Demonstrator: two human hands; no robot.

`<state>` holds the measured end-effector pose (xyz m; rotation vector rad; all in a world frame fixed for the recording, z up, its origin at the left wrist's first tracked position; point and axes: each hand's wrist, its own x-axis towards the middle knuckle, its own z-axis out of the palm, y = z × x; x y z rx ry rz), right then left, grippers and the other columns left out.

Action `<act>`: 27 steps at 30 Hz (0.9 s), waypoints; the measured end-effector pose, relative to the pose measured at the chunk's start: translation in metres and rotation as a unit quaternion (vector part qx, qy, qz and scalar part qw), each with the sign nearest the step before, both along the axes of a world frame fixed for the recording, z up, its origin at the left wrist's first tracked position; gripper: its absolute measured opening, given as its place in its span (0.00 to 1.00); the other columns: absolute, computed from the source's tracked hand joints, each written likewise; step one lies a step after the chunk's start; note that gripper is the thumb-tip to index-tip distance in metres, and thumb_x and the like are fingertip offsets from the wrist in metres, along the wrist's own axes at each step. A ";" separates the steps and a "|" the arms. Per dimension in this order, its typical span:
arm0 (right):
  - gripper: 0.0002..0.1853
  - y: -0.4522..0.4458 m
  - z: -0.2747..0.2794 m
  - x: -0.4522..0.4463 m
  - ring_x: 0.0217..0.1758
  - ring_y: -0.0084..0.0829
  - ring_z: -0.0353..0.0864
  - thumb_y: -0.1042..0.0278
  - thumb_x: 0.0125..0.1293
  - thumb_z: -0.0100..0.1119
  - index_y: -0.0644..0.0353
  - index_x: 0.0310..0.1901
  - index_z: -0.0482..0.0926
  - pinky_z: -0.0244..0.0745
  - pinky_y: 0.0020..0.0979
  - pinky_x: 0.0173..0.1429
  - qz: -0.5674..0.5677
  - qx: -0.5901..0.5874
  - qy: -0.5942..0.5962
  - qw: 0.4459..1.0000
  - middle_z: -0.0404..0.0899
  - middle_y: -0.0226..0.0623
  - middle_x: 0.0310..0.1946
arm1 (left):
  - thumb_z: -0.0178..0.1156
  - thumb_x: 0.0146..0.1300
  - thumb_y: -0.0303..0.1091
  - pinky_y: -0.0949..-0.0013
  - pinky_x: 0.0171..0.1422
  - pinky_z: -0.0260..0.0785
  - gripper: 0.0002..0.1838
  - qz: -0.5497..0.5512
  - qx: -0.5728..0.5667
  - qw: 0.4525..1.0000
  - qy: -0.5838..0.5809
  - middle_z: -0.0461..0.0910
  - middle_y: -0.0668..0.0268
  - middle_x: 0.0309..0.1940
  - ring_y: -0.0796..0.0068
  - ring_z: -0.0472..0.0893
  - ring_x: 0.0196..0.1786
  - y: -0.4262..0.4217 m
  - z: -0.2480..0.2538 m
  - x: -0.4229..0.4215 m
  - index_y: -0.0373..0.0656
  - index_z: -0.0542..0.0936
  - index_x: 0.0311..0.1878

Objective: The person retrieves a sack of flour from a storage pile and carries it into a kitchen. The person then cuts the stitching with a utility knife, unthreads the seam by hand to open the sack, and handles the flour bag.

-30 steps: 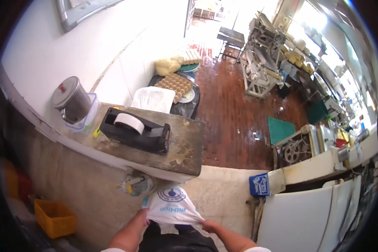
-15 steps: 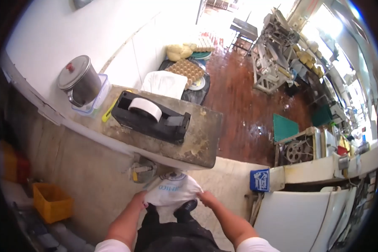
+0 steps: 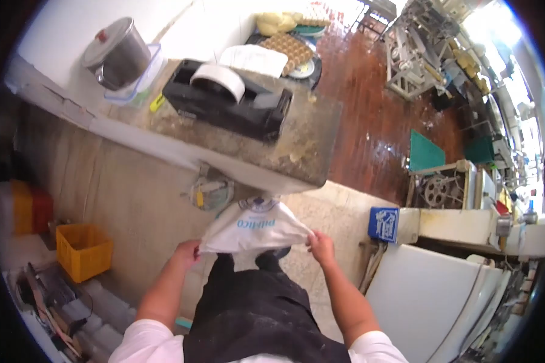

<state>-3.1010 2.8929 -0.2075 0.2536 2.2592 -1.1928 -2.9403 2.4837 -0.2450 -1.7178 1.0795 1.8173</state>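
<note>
You stand on a pale, stained floor [image 3: 339,284], which meets a glossy reddish-brown floor [image 3: 363,151] farther ahead. The grey, worn stone-like worktop [image 3: 309,151] juts in from the left wall, in front of you. To your right is a white, flat-topped appliance [image 3: 418,299]. Between your two arms, just past your black apron [image 3: 254,308], is the white cloth sack with blue printing [image 3: 254,227]; it is spread out below the near edge of the worktop, its lettering upside down to you, and it partly covers your dark shoes. At your left, on the pale floor, sits an open yellow plastic crate [image 3: 85,251]. A black tape dispenser [image 3: 224,112] rests on the worktop, and near its left end a lidded steel pot [image 3: 120,57] stands in a clear plastic container with a blue rim [image 3: 144,81]. A small blue crate with white lettering [image 3: 383,224] is beyond the appliance's far left corner. Your hands are well apart: your left hand [image 3: 189,251] is clamped on the sack's near left corner and your right hand [image 3: 321,245] grips the near right corner, the near edge drawn out between them. Smallest is a bright yellow strip-like item [image 3: 157,103] beside the dispenser
</note>
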 end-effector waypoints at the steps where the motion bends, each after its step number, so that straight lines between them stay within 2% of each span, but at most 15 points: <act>1: 0.13 -0.007 0.008 -0.002 0.19 0.24 0.76 0.67 0.63 0.49 0.62 0.45 0.76 0.72 0.26 0.24 0.019 0.006 0.010 1.000 0.78 0.35 0.22 | 0.59 0.54 0.34 0.70 0.26 0.64 0.05 0.006 0.011 1.000 0.005 0.70 0.68 0.23 0.75 0.70 0.25 0.000 -0.002 -0.001 0.46 0.74 0.30; 4: 0.15 -0.022 0.003 -0.004 0.20 0.25 0.77 0.67 0.63 0.49 0.64 0.49 0.74 0.73 0.27 0.24 0.067 0.034 0.075 0.994 0.78 0.37 0.23 | 0.58 0.54 0.32 0.67 0.37 0.68 0.07 0.018 0.070 0.996 0.054 0.73 0.68 0.27 0.74 0.73 0.31 0.002 -0.010 -0.005 0.46 0.74 0.37; 7: 0.17 -0.041 0.026 -0.011 0.21 0.26 0.77 0.68 0.63 0.49 0.65 0.52 0.71 0.73 0.28 0.24 0.015 -0.014 0.021 1.000 0.79 0.39 0.24 | 0.58 0.54 0.32 0.64 0.44 0.69 0.09 -0.023 0.120 0.985 0.125 0.74 0.68 0.29 0.73 0.75 0.34 0.011 0.019 -0.015 0.46 0.74 0.40; 8: 0.17 -0.043 0.029 -0.013 0.21 0.26 0.78 0.69 0.62 0.50 0.66 0.51 0.71 0.71 0.26 0.23 -0.019 -0.053 -0.001 0.998 0.80 0.39 0.25 | 0.57 0.55 0.32 0.63 0.43 0.69 0.09 -0.027 0.124 0.983 0.130 0.74 0.68 0.29 0.72 0.75 0.34 0.013 0.028 -0.018 0.46 0.74 0.40; 11: 0.12 -0.036 0.042 -0.027 0.25 0.28 0.80 0.72 0.61 0.52 0.71 0.43 0.74 0.76 0.26 0.28 -0.021 -0.059 -0.045 0.997 0.79 0.43 0.26 | 0.57 0.56 0.32 0.64 0.41 0.70 0.09 -0.036 0.121 0.984 0.123 0.74 0.68 0.31 0.72 0.76 0.35 0.013 0.038 -0.017 0.46 0.74 0.41; 14: 0.10 -0.023 0.039 -0.029 0.24 0.27 0.79 0.72 0.59 0.54 0.70 0.39 0.75 0.76 0.24 0.28 -0.045 -0.025 -0.015 0.999 0.79 0.40 0.25 | 0.56 0.58 0.34 0.67 0.38 0.71 0.10 -0.028 0.096 0.991 0.083 0.75 0.66 0.35 0.72 0.77 0.36 0.009 0.032 -0.012 0.46 0.73 0.44; 17: 0.10 -0.017 0.026 -0.025 0.22 0.21 0.77 0.66 0.60 0.55 0.63 0.37 0.77 0.68 0.21 0.22 -0.082 -0.033 0.031 0.996 0.80 0.35 0.23 | 0.56 0.58 0.34 0.67 0.39 0.71 0.10 -0.001 0.100 0.992 0.078 0.75 0.66 0.34 0.71 0.77 0.36 0.013 0.037 -0.013 0.46 0.73 0.43; 18: 0.09 -0.025 0.038 -0.028 0.23 0.23 0.78 0.70 0.58 0.58 0.69 0.34 0.76 0.75 0.22 0.27 -0.103 -0.025 0.014 0.994 0.79 0.38 0.25 | 0.56 0.58 0.34 0.66 0.39 0.72 0.10 0.013 0.109 0.991 0.080 0.75 0.66 0.35 0.71 0.77 0.36 0.012 0.037 -0.012 0.46 0.73 0.43; 21: 0.13 -0.029 0.031 -0.032 0.27 0.24 0.79 0.69 0.57 0.59 0.70 0.41 0.74 0.75 0.24 0.31 -0.111 -0.017 0.031 0.993 0.80 0.39 0.29 | 0.56 0.59 0.34 0.66 0.40 0.72 0.10 0.039 0.117 0.989 0.085 0.75 0.65 0.35 0.70 0.77 0.36 0.013 0.032 -0.009 0.45 0.73 0.43; 24: 0.20 -0.045 0.032 -0.035 0.32 0.27 0.80 0.69 0.56 0.60 0.67 0.49 0.70 0.75 0.27 0.37 -0.022 0.001 0.143 0.989 0.80 0.42 0.35 | 0.55 0.59 0.33 0.65 0.40 0.72 0.10 0.035 0.119 0.987 0.104 0.75 0.65 0.35 0.69 0.78 0.37 0.012 0.029 -0.008 0.45 0.72 0.43; 27: 0.26 -0.080 0.041 -0.029 0.36 0.30 0.81 0.70 0.54 0.60 0.62 0.55 0.66 0.74 0.29 0.41 0.093 0.046 0.148 0.984 0.79 0.43 0.40 | 0.55 0.59 0.32 0.64 0.40 0.72 0.08 0.025 0.139 0.981 0.135 0.75 0.66 0.34 0.68 0.79 0.39 0.013 0.036 -0.008 0.45 0.72 0.42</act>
